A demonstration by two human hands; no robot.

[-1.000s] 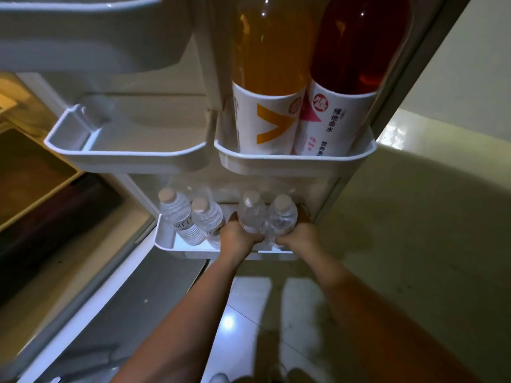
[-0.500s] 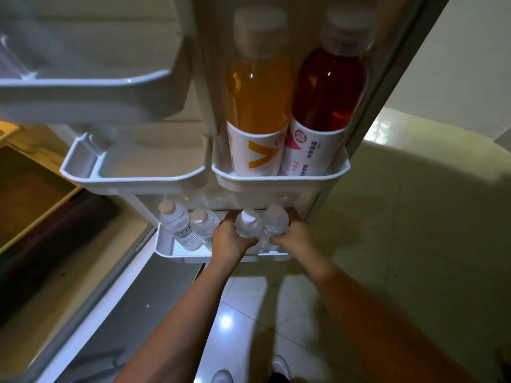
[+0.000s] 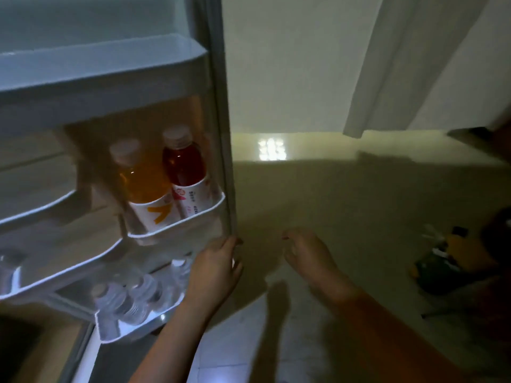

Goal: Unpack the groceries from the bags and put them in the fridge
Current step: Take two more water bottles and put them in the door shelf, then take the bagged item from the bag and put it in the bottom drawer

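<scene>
Dim kitchen, pale tiled floor (image 3: 345, 217) with a bright patch of reflected light near the far wall, and a light curtain (image 3: 401, 64) hanging top right. The fridge door (image 3: 221, 120) stands open on the left, so you're looking at its inner side.

Door shelves: the middle bin (image 3: 177, 226) holds an orange drink bottle (image 3: 143, 183) and a red drink bottle (image 3: 185, 167), side by side and upright. The bottom bin (image 3: 138, 324) has the small water bottles (image 3: 130, 297) packed in close together. It's blurry, so I can't count them for sure.

The left hand (image 3: 215, 269) is on the outer edge of the door just below the middle bin, fingers wrapped lightly round the edge. The right hand (image 3: 307, 255) hangs over the floor beside it, fingers loose and a bit spread, holding nothing. Off to the right on the floor there's a bag (image 3: 453, 261) with something yellow and dark in it. Too dark to tell what, but I'd guess more groceries.

My read is that the water is stowed and the next load comes from that bag. If it were me, I'd only steady the door with the left hand rather than swing it, since those small bottles look light and could tip. Go for the bag with the free right hand, and put heavier stuff low.
</scene>
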